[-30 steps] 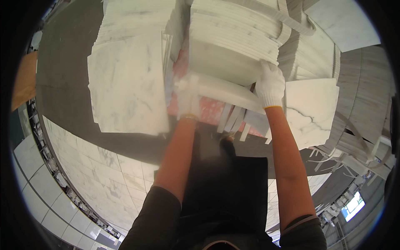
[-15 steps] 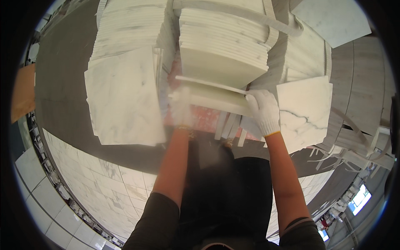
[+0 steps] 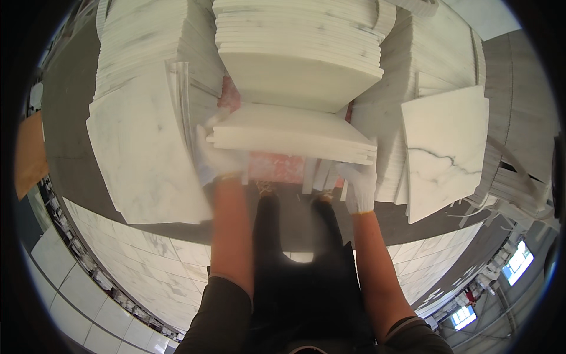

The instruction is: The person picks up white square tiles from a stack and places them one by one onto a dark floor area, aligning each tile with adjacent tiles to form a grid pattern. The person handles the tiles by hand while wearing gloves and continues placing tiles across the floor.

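A short stack of pale marble tiles (image 3: 289, 125) lies in front of me, its near edges showing several layers. My left hand (image 3: 223, 154), in a white knit glove and partly smeared by motion, is closed at the left end of this stack, its upper fingers by the corner. Under the right end of the stack, my right hand (image 3: 358, 186), gloved too, grips from below; its fingertips are partly hidden by the tiles. Just beyond stands a thick row of upright marble tiles (image 3: 298, 76), its front face turned to me.
Marble tiles (image 3: 138, 141) lean at the left, and a grey-veined tile (image 3: 445, 153) leans at the right. A red surface (image 3: 276, 168) shows below the held stack, beside light strips (image 3: 318, 176). Pale tiles (image 3: 141, 248) cover the floor behind my legs. An orange panel (image 3: 30, 153) stands far left.
The tile that was tilted up on edge now lies flat on the stack. My right hand has moved down to below the stack's right end; my left hand has shifted left and lower.
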The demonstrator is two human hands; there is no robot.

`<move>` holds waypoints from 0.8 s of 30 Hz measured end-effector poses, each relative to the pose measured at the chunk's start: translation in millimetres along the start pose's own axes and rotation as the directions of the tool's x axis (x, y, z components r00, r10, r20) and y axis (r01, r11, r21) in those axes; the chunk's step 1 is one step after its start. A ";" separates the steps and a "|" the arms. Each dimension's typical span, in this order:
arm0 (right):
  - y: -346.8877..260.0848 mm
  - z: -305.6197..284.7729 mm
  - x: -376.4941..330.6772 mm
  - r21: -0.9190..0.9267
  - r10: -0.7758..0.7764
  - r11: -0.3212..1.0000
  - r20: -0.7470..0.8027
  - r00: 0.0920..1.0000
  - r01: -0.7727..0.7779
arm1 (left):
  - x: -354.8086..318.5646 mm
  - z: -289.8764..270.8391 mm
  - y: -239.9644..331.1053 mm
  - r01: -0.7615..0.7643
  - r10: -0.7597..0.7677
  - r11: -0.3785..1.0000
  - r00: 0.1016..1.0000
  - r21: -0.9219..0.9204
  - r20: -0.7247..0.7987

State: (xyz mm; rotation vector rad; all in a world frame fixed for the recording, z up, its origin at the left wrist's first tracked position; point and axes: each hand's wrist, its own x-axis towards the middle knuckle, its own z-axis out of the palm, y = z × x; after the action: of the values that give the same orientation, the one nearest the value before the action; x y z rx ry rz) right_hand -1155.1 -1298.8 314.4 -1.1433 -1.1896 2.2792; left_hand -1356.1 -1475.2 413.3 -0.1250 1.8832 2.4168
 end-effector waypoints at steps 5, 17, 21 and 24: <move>80.7 2.9 74.9 0.127 -0.161 0.978 -0.029 0.987 0.163 | 31.2 -35.7 -28.4 0.029 -0.034 0.973 0.999 0.228 0.016; 83.9 -18.3 66.1 -0.139 -0.498 0.835 0.223 0.838 0.533 | 77.3 -67.9 -76.2 0.035 -0.054 0.960 0.997 0.279 0.062; 87.1 -20.1 15.2 -0.143 -0.143 0.977 0.116 0.983 0.159 | 70.4 -105.0 -84.5 -0.090 0.137 0.885 0.988 0.457 -0.070; 92.8 -32.3 -28.6 -0.196 -0.176 0.963 0.068 0.982 0.186 | 45.9 -141.1 -73.8 -0.049 0.135 0.800 0.986 0.598 -0.099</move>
State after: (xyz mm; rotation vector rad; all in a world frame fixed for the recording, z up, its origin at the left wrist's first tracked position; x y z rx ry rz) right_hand -1105.3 -1354.1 244.2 -1.0020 -1.5076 2.0988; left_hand -1391.2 -1593.6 302.7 -0.1627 2.6667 1.7712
